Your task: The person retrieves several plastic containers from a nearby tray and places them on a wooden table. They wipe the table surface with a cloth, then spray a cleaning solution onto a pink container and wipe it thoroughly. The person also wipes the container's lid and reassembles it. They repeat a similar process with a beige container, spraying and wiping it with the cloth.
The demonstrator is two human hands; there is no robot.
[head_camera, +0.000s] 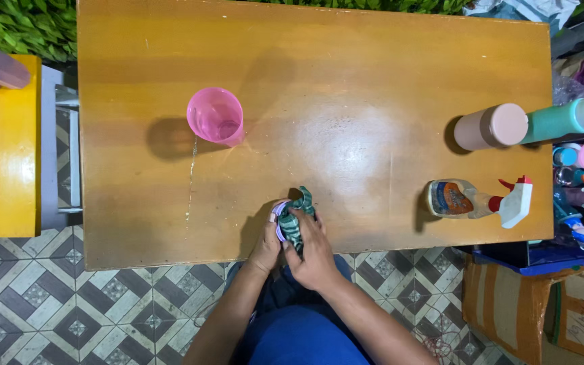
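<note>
Fingers of the right hand (315, 247) curl over a bunched green-and-white striped cloth (297, 215), pressing it down into the mouth of a small lilac-rimmed round container (280, 217). Opposite them, the left hand (267, 245) wraps its fingers closed around the side of that container and steadies it. Both hands meet at the near edge of a long orange-brown varnished wooden table (346, 81), roughly at the middle of its length, and the cloth's upper end pokes out above the knuckles. Whether the container rests on the tabletop or is lifted just off it cannot be told.

Further out, to the left and toward the far side, a translucent pink plastic cup (215, 116) stands well apart from the hands, and a thin streak of liquid (191, 177) runs from near it toward the near edge. On the right, a clear plastic spray bottle with a red-and-white trigger (478, 200) lies on its side. Beyond it, near the right end, a tall beige cylindrical bottle with a pale pink cap (489, 127) stands beside a teal bottle with a white cap (566, 118). Below the table lies a grey-and-white patterned tile floor (49, 304), and a yellow wooden surface (1, 149) sits off the left end.
</note>
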